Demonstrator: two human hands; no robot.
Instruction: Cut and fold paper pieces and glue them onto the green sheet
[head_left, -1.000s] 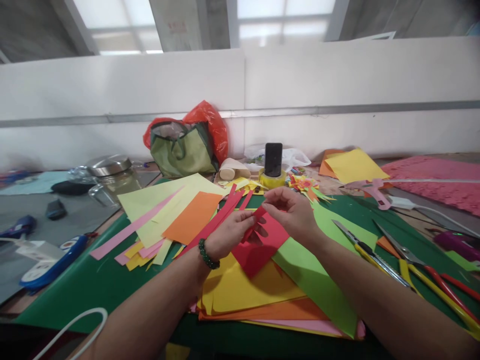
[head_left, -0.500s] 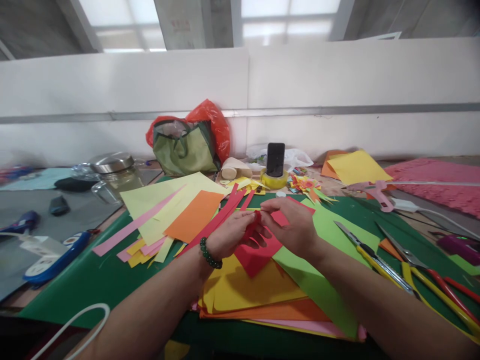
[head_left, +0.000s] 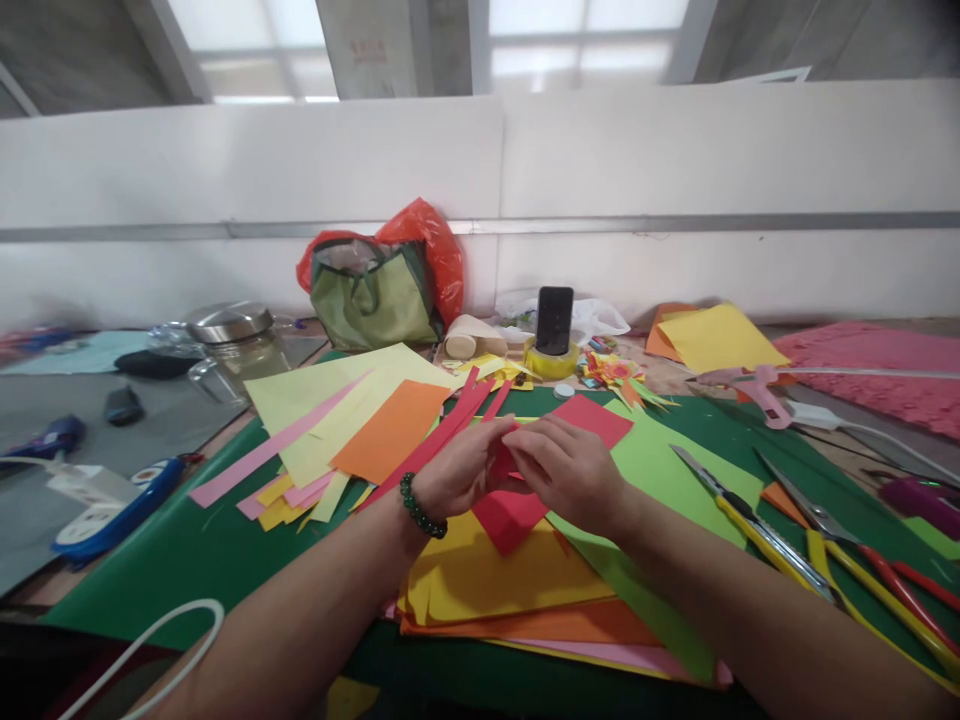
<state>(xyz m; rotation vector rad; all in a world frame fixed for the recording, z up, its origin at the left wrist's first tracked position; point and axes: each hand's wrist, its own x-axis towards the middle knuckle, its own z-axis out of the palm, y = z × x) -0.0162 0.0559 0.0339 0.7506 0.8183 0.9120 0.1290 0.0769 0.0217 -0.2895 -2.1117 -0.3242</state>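
My left hand (head_left: 463, 465), with a green bead bracelet (head_left: 421, 508) at its wrist, meets my right hand (head_left: 576, 468) above the paper stack. Both hands are closed, fingertips together, around a small piece of red paper (head_left: 504, 462) that they mostly hide. Right under them lies a red sheet (head_left: 506, 528), partly covered by the fingers. It rests on yellow sheets (head_left: 487, 582), with orange sheets (head_left: 525, 622) below. A bright green sheet (head_left: 637, 580) sticks out under my right forearm. Red strips (head_left: 442, 435) lie just beyond my left hand.
To the right lie a utility knife (head_left: 772, 535), scissors (head_left: 832, 525) and a pink glue gun (head_left: 757, 385). A phone (head_left: 554, 318) stands in a tape roll (head_left: 551, 362). A glass jar (head_left: 244, 355), a power strip (head_left: 120, 515) and paper strips (head_left: 281, 440) are at left.
My right hand has curled in and lowered slightly, its fingers now folded against my left fingers. The small red piece is more hidden than before. The view has shifted slightly.
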